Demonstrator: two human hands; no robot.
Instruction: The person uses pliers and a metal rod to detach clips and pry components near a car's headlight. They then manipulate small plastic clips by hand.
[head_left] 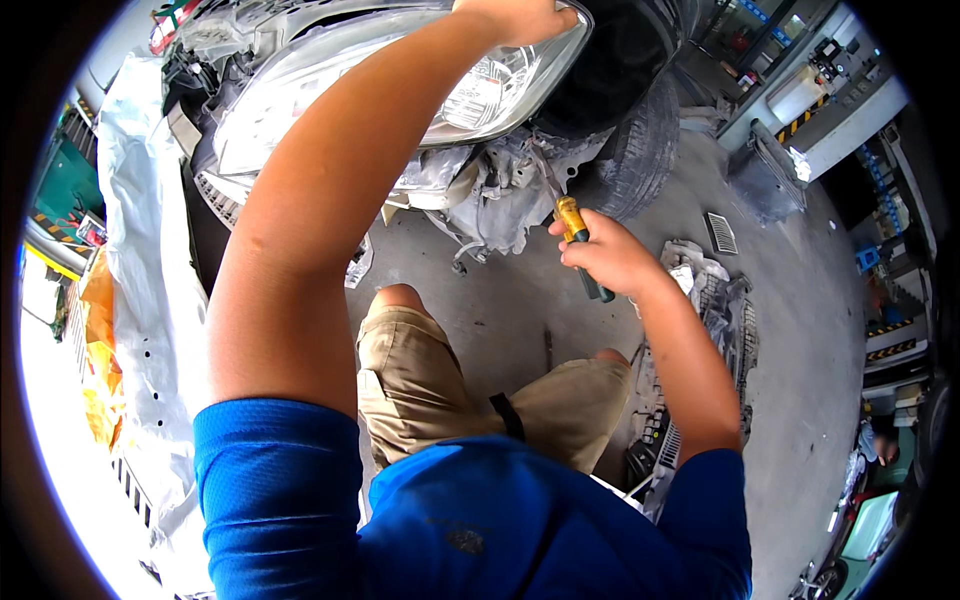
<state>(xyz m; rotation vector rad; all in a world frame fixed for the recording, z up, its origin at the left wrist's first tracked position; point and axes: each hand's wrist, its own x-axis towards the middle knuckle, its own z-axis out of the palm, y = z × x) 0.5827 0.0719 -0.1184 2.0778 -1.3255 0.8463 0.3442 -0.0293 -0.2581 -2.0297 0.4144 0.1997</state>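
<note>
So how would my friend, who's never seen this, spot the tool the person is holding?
Find the big clear headlight at the top of the picture. Go down and right to the person's right hand, just below the dark tyre. It grips the tool, whose yellow and dark green colours stand out from the grey car parts nearby.

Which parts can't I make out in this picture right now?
- Left hand, head view: partly cut off by the top edge.
- Headlight, head view: a broad strip hidden behind the left forearm.
- Tip of the yellow-and-dark-handled tool, head view: too small to tell against the grey parts.
- Tyre, head view: upper part hidden by the black panel.
</note>
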